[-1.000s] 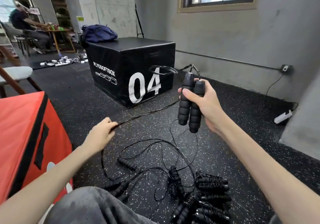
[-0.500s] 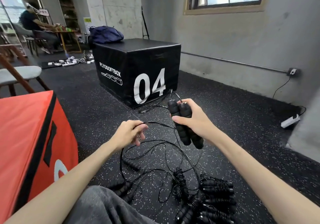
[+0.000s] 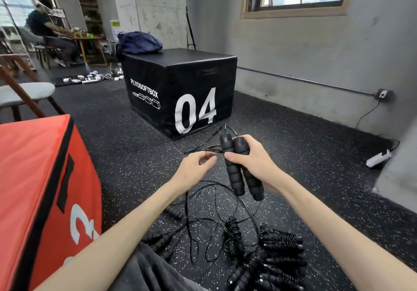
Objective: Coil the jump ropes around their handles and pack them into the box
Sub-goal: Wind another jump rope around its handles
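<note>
Holding the two foam handles side by side, near upright, in the right hand, thumb across the front and fingers curled behind. Pinching, or about to pinch, the thin black cord with the left hand at nine o'clock of the handles; fingers curled toward the thumb, contact blurred, so grip not certain. Trailing from the handle tops, down past the left wrist, into a loose tangle of cord on the speckled floor at six o'clock.

Likely handling: light overall, weight mostly in the handles. Foam soft, ribbed, grippy, unlikely to slip. Cord thin, smooth, springy, prone to kinking and uncoiling if tension drops. Best taken close to the handles and kept taut for each wrap, with the right hand clamping mid-handle to leave the upper part free.

Lying further down at five o'clock, a pile of finished bundles, cord wound round paired handles. Still unwound at seven o'clock, spare handles caught in the same tangle; risk of dragging them along.

Sitting at nine o'clock, a red box; at twelve o'clock, a black box marked 04. Which one serves for packing cannot be told.
</note>
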